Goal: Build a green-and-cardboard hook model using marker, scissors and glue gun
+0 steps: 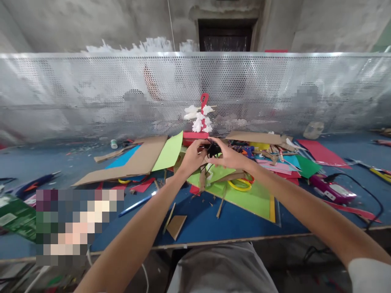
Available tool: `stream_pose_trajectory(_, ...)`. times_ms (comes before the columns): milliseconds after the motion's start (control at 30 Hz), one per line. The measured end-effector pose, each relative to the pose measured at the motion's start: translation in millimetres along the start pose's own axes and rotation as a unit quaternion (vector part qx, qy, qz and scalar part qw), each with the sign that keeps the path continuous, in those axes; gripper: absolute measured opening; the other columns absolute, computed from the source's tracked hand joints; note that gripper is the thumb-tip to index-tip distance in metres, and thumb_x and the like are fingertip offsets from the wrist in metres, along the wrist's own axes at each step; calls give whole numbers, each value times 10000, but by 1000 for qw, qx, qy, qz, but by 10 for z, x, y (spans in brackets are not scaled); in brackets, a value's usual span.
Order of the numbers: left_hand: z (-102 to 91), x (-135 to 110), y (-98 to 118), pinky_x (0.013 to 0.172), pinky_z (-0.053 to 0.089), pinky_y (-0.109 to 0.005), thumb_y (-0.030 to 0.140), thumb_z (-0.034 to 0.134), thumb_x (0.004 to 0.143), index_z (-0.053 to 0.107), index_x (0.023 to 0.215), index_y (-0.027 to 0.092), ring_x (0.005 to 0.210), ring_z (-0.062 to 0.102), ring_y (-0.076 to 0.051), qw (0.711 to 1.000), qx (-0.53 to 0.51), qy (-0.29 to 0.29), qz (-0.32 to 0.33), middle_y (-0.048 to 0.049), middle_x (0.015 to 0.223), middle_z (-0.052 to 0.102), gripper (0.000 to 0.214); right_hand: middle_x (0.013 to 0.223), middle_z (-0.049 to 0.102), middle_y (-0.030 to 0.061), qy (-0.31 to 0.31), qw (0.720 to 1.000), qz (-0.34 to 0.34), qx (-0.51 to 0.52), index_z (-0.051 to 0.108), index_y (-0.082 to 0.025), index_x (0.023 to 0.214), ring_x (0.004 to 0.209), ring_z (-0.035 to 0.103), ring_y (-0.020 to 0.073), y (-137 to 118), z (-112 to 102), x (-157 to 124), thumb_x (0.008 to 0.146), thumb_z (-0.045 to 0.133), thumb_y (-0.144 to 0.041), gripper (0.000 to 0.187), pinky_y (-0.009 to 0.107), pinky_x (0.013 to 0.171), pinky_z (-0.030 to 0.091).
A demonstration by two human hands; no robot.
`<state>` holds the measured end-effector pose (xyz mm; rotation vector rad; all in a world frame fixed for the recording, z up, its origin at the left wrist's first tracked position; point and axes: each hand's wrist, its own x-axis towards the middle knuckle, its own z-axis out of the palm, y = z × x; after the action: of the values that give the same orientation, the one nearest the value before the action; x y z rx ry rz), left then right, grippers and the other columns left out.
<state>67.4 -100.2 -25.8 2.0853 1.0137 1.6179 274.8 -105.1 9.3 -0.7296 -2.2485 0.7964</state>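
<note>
My left hand (195, 154) and my right hand (227, 155) meet in the middle of the table, curled around a dark bundle that looks like black cord (214, 149). The fingers of both hands are bent onto it, partly hidden by the bundle. Just behind them stands a red upright piece with a looped top (204, 99), carrying white fluffy shapes (198, 123). It rises from a red base (191, 136). Below the hands lie light green sheets (252, 199) and a yellow ring-shaped handle (240, 186).
Cardboard (149, 156) and a light green sheet (169, 152) lie left. Paper scraps, a red sheet (322, 152) and a purple box with a black cable (332, 190) are right. A blue pen (137, 203) lies near the left forearm. A perforated metal panel (256, 89) stands behind.
</note>
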Motion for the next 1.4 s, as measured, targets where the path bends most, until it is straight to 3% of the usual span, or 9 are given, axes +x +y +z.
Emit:
stream_pose_trajectory(100, -88, 7, -77, 982, 557, -423, 145, 590, 834, 580, 1215, 175, 1099, 675, -232, 999, -37, -35, -14, -120, 1204, 672, 382, 1031, 727, 71, 53, 997, -27, 38, 581, -209, 1336, 744, 688, 184, -52, 81, 267, 841, 782, -298, 542, 337, 675, 612)
stream_pose_trajectory(167, -199, -3, -128, 945, 575, -425, 174, 579, 846, 526, 1286, 181, 1059, 692, -225, 989, -49, -128, -50, -127, 1209, 668, 444, 780, 691, 31, 29, 995, -10, 91, 678, -170, 1065, 622, 642, 156, -82, 19, 416, 867, 768, -324, 268, 299, 567, 584)
stream_pose_trajectory(300, -404, -38, -97, 1040, 538, -449, 153, 635, 775, 617, 1243, 202, 1175, 674, -253, 943, -13, -328, -57, -115, 1246, 699, 471, 715, 652, 5, 57, 973, -14, 224, 667, -186, 897, 615, 619, 114, -173, -228, 554, 820, 846, -320, 237, 222, 546, 565)
stream_pose_trajectory(400, -443, -40, -14, 1161, 442, -455, 194, 643, 839, 613, 1340, 226, 1363, 562, -269, 922, 93, -375, 17, -126, 1460, 605, 503, 769, 635, -1, 75, 949, 3, 307, 637, -197, 884, 648, 610, 83, -242, -381, 513, 821, 853, -268, 236, 166, 558, 549)
stream_pose_trajectory(567, -264, -55, -60, 1235, 339, -482, 273, 624, 934, 587, 1423, 224, 1465, 463, -288, 916, 251, -305, 70, -128, 1531, 559, 492, 791, 638, 2, 58, 928, 70, 362, 613, -180, 872, 626, 582, 62, -254, -491, 316, 808, 852, -215, 250, 124, 508, 502)
stream_pose_trajectory(733, -62, -78, -71, 1226, 340, -481, 263, 612, 942, 677, 1272, 220, 1423, 505, -294, 904, 311, -285, 72, -117, 1482, 605, 339, 787, 659, 7, 15, 920, 90, 380, 623, -177, 910, 619, 594, 66, -181, -544, 152, 725, 922, -265, 363, 134, 522, 507)
stream_pose_trajectory(1033, -245, -7, 47, 945, 519, -397, 211, 434, 1007, 581, 1269, 199, 1085, 685, -278, 954, 289, -84, -2, -116, 1185, 722, 301, 646, 612, 5, 16, 960, 118, 253, 661, -187, 898, 469, 441, 80, 151, -1185, -335, 550, 949, -451, 523, 193, 386, 267)
stream_pose_trajectory(1267, -102, -47, 156, 1006, 486, -381, 318, 415, 1059, 604, 1305, 216, 1180, 631, -280, 921, 371, -111, 50, -120, 1259, 684, 326, 604, 546, -25, 143, 964, 138, 176, 618, -213, 899, 396, 222, 38, 399, -1621, -450, 616, 842, -604, 533, 218, 403, 104)
stream_pose_trajectory(1400, -56, -65, 221, 992, 492, -378, 333, 396, 1067, 571, 1361, 241, 1181, 648, -279, 919, 373, -120, 44, -106, 1284, 681, 355, 648, 525, -46, 51, 981, 96, 160, 624, -219, 963, 461, 371, 64, 219, -1445, -267, 677, 889, -495, 478, 199, 412, 241)
